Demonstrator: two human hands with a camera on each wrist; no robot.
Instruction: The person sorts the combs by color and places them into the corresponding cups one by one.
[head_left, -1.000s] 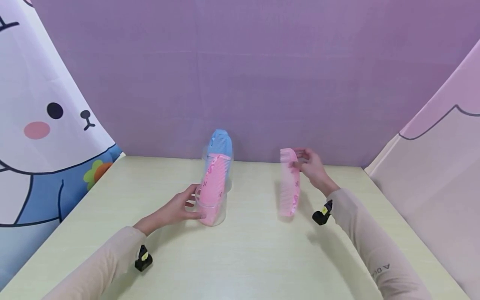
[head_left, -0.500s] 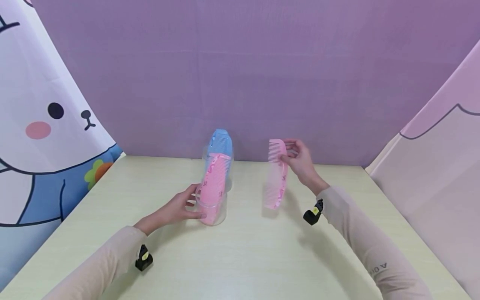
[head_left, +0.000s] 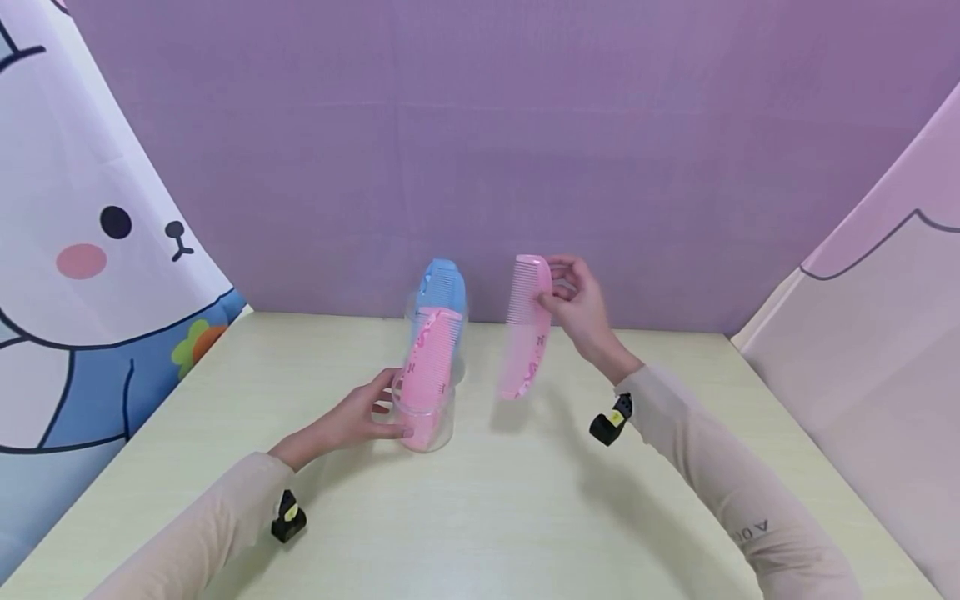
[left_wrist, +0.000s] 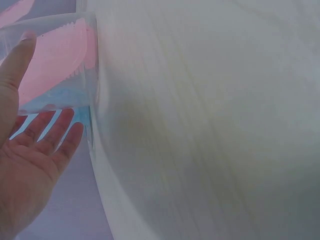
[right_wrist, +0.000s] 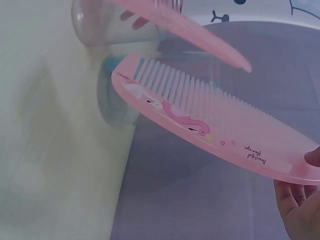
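Observation:
My right hand [head_left: 581,308] pinches a pink comb [head_left: 528,329] near its upper end and holds it upright above the table. In the right wrist view this comb [right_wrist: 200,125] shows a flamingo print along its spine. With thumb and fingers around it, my left hand [head_left: 363,412] grips a clear cup [head_left: 442,429] that stands on the table. Another pink comb [head_left: 429,358] leans in that cup. Right behind stands a second clear cup [head_left: 458,367] with a blue comb [head_left: 442,287] in it. The left wrist view shows my left thumb and fingers [left_wrist: 65,130] at the cup wall.
The pale table [head_left: 480,517] ends at a purple backdrop [head_left: 525,167]. A cartoon-printed cloth [head_left: 97,333] hangs at the left, and a pink and pale cloth [head_left: 877,350] borders the right side. A black wrist camera [head_left: 611,421] sits below my right wrist.
My right hand has moved left and upward with the pink comb, bringing it closer to the cups. The left hand and both cups have stayed in place.

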